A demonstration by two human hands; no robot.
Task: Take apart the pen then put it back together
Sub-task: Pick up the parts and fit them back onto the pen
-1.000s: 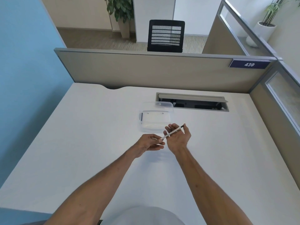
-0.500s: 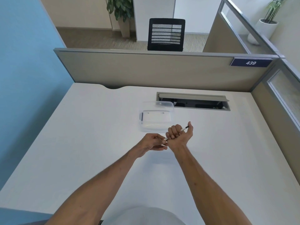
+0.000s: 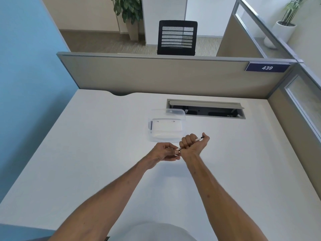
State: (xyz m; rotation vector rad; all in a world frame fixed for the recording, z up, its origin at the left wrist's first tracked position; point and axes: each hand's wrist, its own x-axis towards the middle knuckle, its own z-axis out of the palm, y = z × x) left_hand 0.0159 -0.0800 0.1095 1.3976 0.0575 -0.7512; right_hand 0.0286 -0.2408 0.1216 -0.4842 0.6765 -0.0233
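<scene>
A thin white pen [image 3: 198, 139] with a dark end lies slanted above the middle of the white desk [image 3: 86, 153]. My right hand [image 3: 193, 145] is closed in a fist around its barrel, so only the dark upper end and a short lower stub show. My left hand [image 3: 165, 152] pinches that lower end with fingertips, touching the right hand. Most of the pen is hidden inside the fist.
A clear plastic box [image 3: 165, 130] with its lid tipped open behind it sits just beyond my hands. Farther back is an open cable slot [image 3: 205, 108] in the desk. Beige partitions [image 3: 156, 75] bound the desk at the back and right, a blue wall at the left.
My right hand went from open palm with the pen across its fingers to a fist around the barrel. My left hand stayed pinched on the lower end.
</scene>
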